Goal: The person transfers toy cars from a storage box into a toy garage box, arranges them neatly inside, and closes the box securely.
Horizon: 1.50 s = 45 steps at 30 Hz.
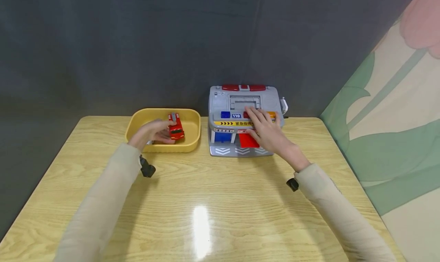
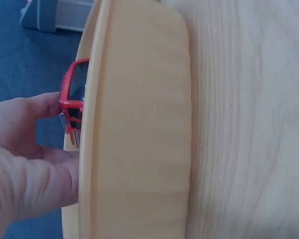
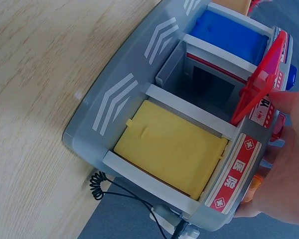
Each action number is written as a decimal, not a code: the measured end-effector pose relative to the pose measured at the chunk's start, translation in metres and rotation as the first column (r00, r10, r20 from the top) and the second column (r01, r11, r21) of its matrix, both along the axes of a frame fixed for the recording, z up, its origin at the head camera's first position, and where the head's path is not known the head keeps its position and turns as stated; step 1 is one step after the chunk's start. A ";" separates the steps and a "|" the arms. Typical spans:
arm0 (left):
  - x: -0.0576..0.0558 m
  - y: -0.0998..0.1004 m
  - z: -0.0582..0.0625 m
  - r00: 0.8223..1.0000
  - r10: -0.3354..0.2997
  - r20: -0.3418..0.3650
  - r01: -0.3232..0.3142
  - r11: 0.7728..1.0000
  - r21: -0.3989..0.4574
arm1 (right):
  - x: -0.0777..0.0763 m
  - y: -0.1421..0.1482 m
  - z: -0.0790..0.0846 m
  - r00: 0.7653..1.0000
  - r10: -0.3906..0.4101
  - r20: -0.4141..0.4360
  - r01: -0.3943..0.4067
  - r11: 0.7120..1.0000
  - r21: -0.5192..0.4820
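Note:
My left hand [image 1: 156, 131] pinches a red toy truck [image 1: 177, 131] between thumb and fingers, over the inside of a yellow plastic tub [image 1: 165, 149]. In the left wrist view, the tub wall hides part of the truck [image 2: 74, 99]. My right hand [image 1: 267, 131] rests on the front of a grey toy rescue station [image 1: 220, 101], fingers stretched over the coloured lights on its roof edge. Its thumb lies on the front face, beside the red door [image 3: 261, 82]. That middle door stands swung up, while the blue door [image 3: 229, 37] and yellow door [image 3: 169, 147] are down.
A coiled black cord [image 3: 97, 186] hangs at the station's side by a white handset [image 1: 283, 105]. Behind the wooden table [image 1: 220, 201] stands a dark cloth wall [image 1: 154, 44]. A patterned curtain [image 1: 395, 139] borders the right side.

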<state>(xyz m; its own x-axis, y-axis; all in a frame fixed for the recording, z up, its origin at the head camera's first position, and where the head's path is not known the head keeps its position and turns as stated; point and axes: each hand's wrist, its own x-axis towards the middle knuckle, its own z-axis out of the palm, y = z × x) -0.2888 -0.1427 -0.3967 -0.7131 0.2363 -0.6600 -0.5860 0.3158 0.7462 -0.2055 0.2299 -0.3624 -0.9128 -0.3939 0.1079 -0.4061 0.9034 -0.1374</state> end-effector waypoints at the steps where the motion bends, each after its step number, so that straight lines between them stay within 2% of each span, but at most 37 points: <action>1: 0.000 0.000 0.000 1.000 0.025 0.011 -0.025 0.999 0.036 | 0.000 0.000 0.000 1.000 -0.001 0.001 0.001 1.000 -0.002; 6: 0.001 0.003 0.003 0.991 0.124 0.055 -0.132 0.976 0.172 | 0.000 0.002 -0.001 1.000 -0.007 -0.002 0.007 1.000 -0.002; 11: 0.004 0.003 0.008 0.979 0.181 0.090 -0.198 0.948 0.248 | 0.000 0.004 0.000 1.000 -0.009 -0.009 0.009 1.000 0.005; 14: 0.007 0.002 0.009 0.977 0.192 0.098 -0.212 0.937 0.279 | 0.000 0.004 0.000 1.000 -0.007 -0.006 0.007 1.000 0.004; 20: 0.019 0.004 0.013 0.980 0.165 0.109 -0.194 0.911 0.365 | -0.001 0.004 0.006 1.000 0.004 0.030 -0.004 1.000 -0.007; 27: 0.038 0.015 0.024 0.990 0.131 0.053 -0.141 0.899 0.414 | -0.003 0.007 0.015 0.998 0.008 0.070 -0.008 1.000 -0.004; 33: 0.051 0.026 0.029 0.996 0.092 -0.001 -0.085 0.923 0.376 | -0.003 0.012 0.014 0.998 0.027 0.049 -0.026 1.000 -0.014; 37: 0.059 0.033 0.029 0.996 0.084 -0.023 -0.071 0.937 0.341 | -0.006 0.018 0.013 0.999 0.037 0.034 -0.037 0.999 -0.002; 45: 0.072 0.043 0.027 0.997 0.046 -0.069 -0.019 0.936 0.352 | -0.007 0.033 0.018 0.999 0.036 0.030 -0.038 0.998 0.057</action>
<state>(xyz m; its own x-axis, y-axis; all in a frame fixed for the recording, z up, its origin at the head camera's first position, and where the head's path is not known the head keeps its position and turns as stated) -0.2172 -0.0996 -0.3695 -0.7688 0.4186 -0.4835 -0.5294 0.0076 0.8484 -0.2127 0.2625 -0.3443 -0.8999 -0.4321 0.0584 -0.4359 0.8946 -0.0981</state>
